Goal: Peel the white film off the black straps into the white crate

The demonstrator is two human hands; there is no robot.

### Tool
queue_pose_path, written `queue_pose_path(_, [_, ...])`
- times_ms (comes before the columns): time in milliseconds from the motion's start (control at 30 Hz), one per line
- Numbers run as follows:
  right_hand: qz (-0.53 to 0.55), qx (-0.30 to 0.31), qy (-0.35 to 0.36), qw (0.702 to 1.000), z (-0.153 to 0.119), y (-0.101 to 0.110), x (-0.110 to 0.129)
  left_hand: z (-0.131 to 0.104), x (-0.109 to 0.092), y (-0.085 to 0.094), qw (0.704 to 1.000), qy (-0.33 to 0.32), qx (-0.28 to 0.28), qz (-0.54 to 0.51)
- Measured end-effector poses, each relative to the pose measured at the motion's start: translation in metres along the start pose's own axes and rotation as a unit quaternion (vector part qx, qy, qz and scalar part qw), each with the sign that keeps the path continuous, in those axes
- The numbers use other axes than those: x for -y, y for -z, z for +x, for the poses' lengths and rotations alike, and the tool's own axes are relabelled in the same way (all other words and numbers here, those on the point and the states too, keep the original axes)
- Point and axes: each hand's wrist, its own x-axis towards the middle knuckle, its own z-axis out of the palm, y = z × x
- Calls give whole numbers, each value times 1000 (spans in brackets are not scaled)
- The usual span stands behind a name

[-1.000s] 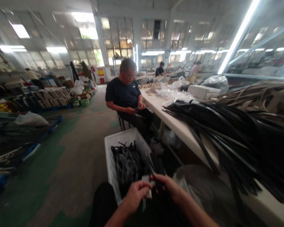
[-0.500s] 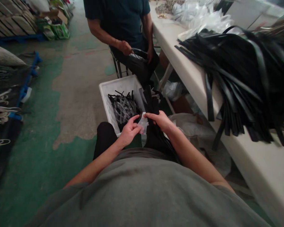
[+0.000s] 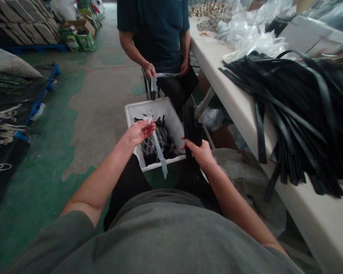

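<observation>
Pinched in my left hand (image 3: 140, 131) is the top of a thin translucent plastic strip (image 3: 159, 152), which hangs down over the near rim of a white bin (image 3: 175, 121). My right hand (image 3: 200, 152) is wrapped round a bundle of flat black straps (image 3: 191, 125) standing upright over my lap, their lower ends running down by my right thigh. Inside the bin lies a tangle of black straps and clear plastic strips (image 3: 148, 146), partly covered by my left hand and the strip.
Opposite me sits a co-worker (image 3: 157, 38) holding a strap partly wrapped in plastic (image 3: 153, 85). Along the right runs a white table (image 3: 242, 102) with a large pile of black straps (image 3: 297, 99) hanging over its edge. Blue pallets (image 3: 37, 104) with goods are at left.
My left hand has moved away from my right, up and to the left, drawing the plastic strip out long. My right hand still grips the black straps. The view has shifted slightly.
</observation>
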Motion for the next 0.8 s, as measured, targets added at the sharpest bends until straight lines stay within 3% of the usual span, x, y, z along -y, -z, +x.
queue_pose_path(67, [-25,2,-14,1000,-13,9,-1,11,-24,5,997,-28,-37,-68])
queue_pose_path(100, [-50,11,-23,998,-21,13,-3,12,-26,6,995,-27,-48,-87])
queue_pose_path(167, [-96,43,-49,993,-37,18,-8,11,-13,6,993,-5,-63,-103])
queue_pose_path(300, [-126,133,-82,980,-60,21,-21,-1,45,8,990,50,-78,-105])
queue_pose_path(400, [-157,177,-76,969,-66,16,-26,-9,71,10,989,76,-81,-101])
queue_pose_path(633, [-223,212,-33,951,-58,-3,-29,-19,74,11,988,82,-83,-103])
queue_pose_path(800, [-333,167,43,927,-59,-16,-22,-26,80,8,989,66,-66,-116])
